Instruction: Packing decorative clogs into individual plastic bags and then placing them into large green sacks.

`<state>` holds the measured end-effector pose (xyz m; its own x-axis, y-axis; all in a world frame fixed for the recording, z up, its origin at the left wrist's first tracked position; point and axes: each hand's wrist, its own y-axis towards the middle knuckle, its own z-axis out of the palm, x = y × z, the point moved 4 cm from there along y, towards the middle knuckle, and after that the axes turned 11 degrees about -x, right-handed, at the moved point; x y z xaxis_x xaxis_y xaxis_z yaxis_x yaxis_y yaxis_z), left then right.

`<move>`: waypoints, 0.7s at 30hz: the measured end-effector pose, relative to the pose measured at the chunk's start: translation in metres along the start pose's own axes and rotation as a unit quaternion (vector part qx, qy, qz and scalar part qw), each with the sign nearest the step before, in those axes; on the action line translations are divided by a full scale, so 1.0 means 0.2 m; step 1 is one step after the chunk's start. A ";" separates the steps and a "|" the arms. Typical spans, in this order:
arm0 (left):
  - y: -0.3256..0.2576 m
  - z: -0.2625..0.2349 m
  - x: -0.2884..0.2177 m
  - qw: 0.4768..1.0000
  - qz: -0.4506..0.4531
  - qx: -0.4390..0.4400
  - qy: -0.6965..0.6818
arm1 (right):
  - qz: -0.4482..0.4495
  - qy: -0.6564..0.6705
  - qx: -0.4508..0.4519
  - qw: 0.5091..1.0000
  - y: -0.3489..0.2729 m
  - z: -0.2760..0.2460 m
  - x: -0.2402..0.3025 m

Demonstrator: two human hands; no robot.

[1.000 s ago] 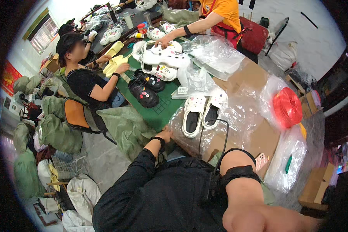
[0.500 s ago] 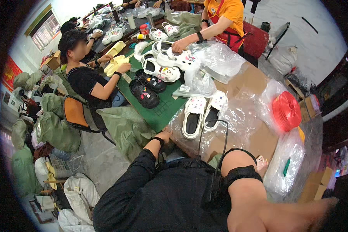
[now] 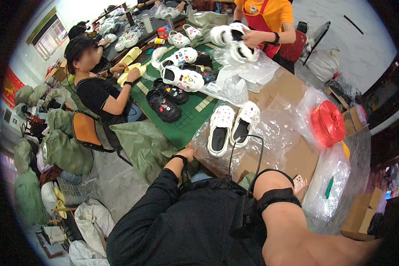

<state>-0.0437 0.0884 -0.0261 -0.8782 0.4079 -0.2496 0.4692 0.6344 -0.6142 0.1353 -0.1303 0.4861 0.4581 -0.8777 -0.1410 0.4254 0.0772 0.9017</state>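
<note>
My left hand (image 3: 188, 153) rests at the near corner of the table, beside a green woven sack (image 3: 142, 144); its fingers are mostly hidden. Out at the lower right, my right hand (image 3: 352, 248) is stretched away from the table and runs into the dark rim, so its fingers do not show. In front of me a pair of white clogs with small charms, a left one (image 3: 220, 132) and a right one (image 3: 245, 123), stands on clear plastic film (image 3: 272, 133) over cardboard. Neither hand touches them.
Black clogs (image 3: 164, 106) and decorated white clogs (image 3: 184, 79) lie on the green mat (image 3: 181, 133). A co-worker in orange (image 3: 270, 17) handles fur-trimmed white clogs (image 3: 241, 51); another, seated (image 3: 104, 95), holds yellow clogs (image 3: 132, 74). Red twine (image 3: 328, 123) sits at right.
The co-worker in orange has lifted white clogs off the mat and drawn them back, uncovering black clogs. My right hand has shifted slightly lower, further into the rim; my left stays put.
</note>
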 end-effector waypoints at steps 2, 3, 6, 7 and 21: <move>-0.01 0.01 0.02 1.000 -0.026 -0.001 0.011 | -0.010 0.001 -0.003 1.000 0.02 -0.04 0.06; -0.02 0.00 0.00 1.000 -0.025 0.000 0.013 | -0.016 -0.003 -0.004 1.000 0.00 0.01 0.00; -0.04 -0.01 -0.03 1.000 -0.014 0.017 0.010 | -0.032 -0.011 -0.008 0.999 0.00 0.01 0.02; -0.04 -0.01 -0.02 1.000 -0.016 0.000 0.017 | -0.038 -0.013 -0.010 0.999 0.01 0.01 0.01; -0.09 -0.03 -0.04 0.998 -0.059 0.006 -0.019 | -0.103 -0.028 -0.014 0.994 0.04 -0.03 0.13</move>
<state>-0.0446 0.0778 -0.0086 -0.9305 0.3052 -0.2026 0.3609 0.6687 -0.6501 0.1553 -0.1496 0.4879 0.3150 -0.9014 -0.2972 0.5269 -0.0944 0.8447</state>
